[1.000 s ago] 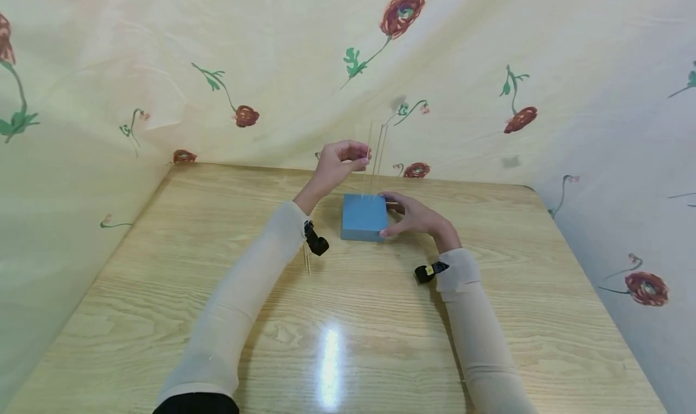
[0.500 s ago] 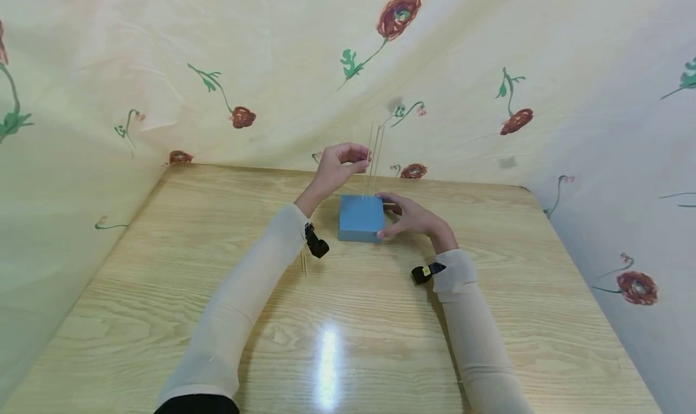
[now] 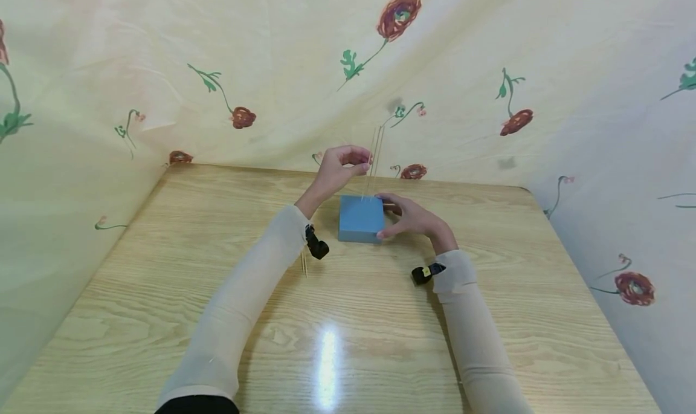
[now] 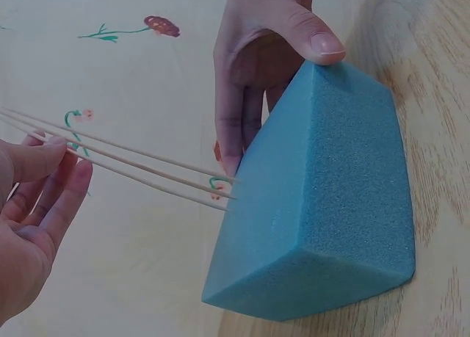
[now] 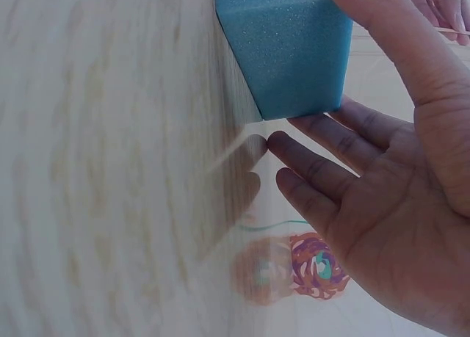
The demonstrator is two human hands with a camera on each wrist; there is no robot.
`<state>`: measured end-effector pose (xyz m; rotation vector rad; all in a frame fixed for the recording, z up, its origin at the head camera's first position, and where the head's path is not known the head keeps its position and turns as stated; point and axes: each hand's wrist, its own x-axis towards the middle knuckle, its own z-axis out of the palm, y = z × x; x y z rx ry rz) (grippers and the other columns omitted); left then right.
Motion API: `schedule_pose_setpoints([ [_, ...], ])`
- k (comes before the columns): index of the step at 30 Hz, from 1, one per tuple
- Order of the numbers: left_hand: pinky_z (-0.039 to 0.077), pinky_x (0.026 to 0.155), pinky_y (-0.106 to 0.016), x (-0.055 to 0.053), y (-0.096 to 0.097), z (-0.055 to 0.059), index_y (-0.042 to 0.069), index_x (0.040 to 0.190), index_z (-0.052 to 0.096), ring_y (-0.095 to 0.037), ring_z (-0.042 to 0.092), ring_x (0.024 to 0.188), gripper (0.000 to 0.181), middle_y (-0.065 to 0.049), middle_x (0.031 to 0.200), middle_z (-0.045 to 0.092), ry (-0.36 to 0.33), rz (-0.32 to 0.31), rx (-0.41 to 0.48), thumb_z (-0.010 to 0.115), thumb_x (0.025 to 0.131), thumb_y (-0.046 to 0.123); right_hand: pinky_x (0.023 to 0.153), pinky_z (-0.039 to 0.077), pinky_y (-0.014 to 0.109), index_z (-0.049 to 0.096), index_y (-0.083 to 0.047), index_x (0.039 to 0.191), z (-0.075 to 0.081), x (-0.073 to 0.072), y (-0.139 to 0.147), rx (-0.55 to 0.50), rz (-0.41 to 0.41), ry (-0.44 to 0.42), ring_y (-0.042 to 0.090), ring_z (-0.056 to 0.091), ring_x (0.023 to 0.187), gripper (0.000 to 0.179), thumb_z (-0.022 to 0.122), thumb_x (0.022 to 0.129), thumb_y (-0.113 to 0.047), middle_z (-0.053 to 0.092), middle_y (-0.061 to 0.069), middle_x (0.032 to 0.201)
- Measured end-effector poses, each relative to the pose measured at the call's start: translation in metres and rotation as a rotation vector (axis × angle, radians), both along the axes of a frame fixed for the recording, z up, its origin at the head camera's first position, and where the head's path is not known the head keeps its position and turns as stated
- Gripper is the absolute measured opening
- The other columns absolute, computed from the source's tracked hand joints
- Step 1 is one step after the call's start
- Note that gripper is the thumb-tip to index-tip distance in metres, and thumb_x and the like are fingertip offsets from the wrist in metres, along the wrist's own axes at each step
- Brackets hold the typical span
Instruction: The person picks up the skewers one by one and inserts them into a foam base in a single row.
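Nearest us on the bench (image 3: 380, 317) lie loose sticks (image 3: 306, 266); beyond, our right hand (image 3: 415, 216) grips the right side of the foam block (image 3: 361, 213); farther off, our left hand (image 3: 337, 166), closer to the shafts, pinches one of three standing sticks (image 4: 147, 167), long axes near upright, rising from the block's far edge at or just right of its fingertips

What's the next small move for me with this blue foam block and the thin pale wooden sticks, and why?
Probably ease the left hand off the thin pale wooden stick it pinches: its end meets the blue foam block, which the right hand holds, and its top looks about level with the two sticks beside it.
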<state>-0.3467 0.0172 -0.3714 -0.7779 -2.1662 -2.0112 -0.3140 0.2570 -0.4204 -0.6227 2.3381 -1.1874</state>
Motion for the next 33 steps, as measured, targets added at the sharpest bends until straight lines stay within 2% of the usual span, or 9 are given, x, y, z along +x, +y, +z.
schedule_pose_setpoints([
  [4, 0.063, 0.081, -0.028, 0.0000, 0.0006, -0.0007, -0.007, 0.110, 0.071, -0.009, 0.068, 0.083, 0.017, -0.022, 0.105, 0.073, -0.001, 0.006, -0.012, 0.070, 0.094, -0.002, 0.126, 0.022, 0.059, 0.027, -0.005, 0.160, 0.0006, 0.0010, -0.0006, -0.004, -0.002, -0.001, 0.045, 0.027, 0.152, 0.099, 0.087, 0.081, -0.014, 0.029, 0.019, 0.165],
  [7, 0.062, 0.081, -0.027, -0.0003, 0.0008, -0.0013, -0.008, 0.111, 0.070, -0.009, 0.069, 0.083, 0.019, -0.023, 0.107, 0.073, -0.008, 0.008, -0.010, 0.070, 0.094, -0.001, 0.126, 0.022, 0.059, 0.027, -0.005, 0.160, 0.0005, 0.0009, -0.0008, -0.007, 0.001, 0.000, 0.045, 0.027, 0.152, 0.099, 0.087, 0.082, -0.013, 0.029, 0.019, 0.165],
  [14, 0.062, 0.079, -0.025, 0.0009, -0.0003, -0.0021, -0.010, 0.113, 0.070, -0.032, 0.071, 0.091, 0.022, -0.026, 0.106, 0.072, -0.011, 0.016, 0.002, 0.071, 0.093, 0.000, 0.126, 0.022, 0.059, 0.027, -0.006, 0.160, 0.0013, 0.0017, -0.0012, -0.002, -0.003, -0.002, 0.045, 0.026, 0.153, 0.099, 0.087, 0.082, -0.013, 0.028, 0.019, 0.165],
  [16, 0.061, 0.079, -0.025, 0.0011, -0.0003, -0.0025, -0.010, 0.113, 0.069, -0.034, 0.070, 0.092, 0.023, -0.026, 0.106, 0.072, -0.011, 0.021, -0.002, 0.071, 0.093, 0.001, 0.126, 0.022, 0.060, 0.027, -0.006, 0.160, 0.0012, 0.0019, -0.0011, -0.001, -0.003, -0.001, 0.045, 0.027, 0.152, 0.098, 0.087, 0.082, -0.013, 0.029, 0.019, 0.165],
  [23, 0.060, 0.080, -0.023, 0.0020, 0.0004, -0.0028, -0.008, 0.112, 0.071, -0.020, 0.071, 0.088, 0.021, -0.023, 0.106, 0.074, 0.007, 0.057, -0.023, 0.072, 0.094, 0.002, 0.126, 0.022, 0.060, 0.027, -0.006, 0.160, 0.0004, 0.0019, 0.0001, -0.003, 0.000, 0.001, 0.045, 0.026, 0.152, 0.099, 0.087, 0.082, -0.015, 0.028, 0.019, 0.165],
  [33, 0.061, 0.080, -0.024, 0.0025, 0.0016, -0.0028, -0.005, 0.111, 0.072, -0.021, 0.071, 0.089, 0.020, -0.021, 0.105, 0.074, 0.005, 0.060, -0.022, 0.073, 0.093, 0.003, 0.126, 0.022, 0.060, 0.026, -0.005, 0.160, 0.0003, 0.0026, -0.0012, -0.005, -0.004, -0.003, 0.045, 0.026, 0.153, 0.100, 0.088, 0.081, -0.015, 0.028, 0.019, 0.166],
])
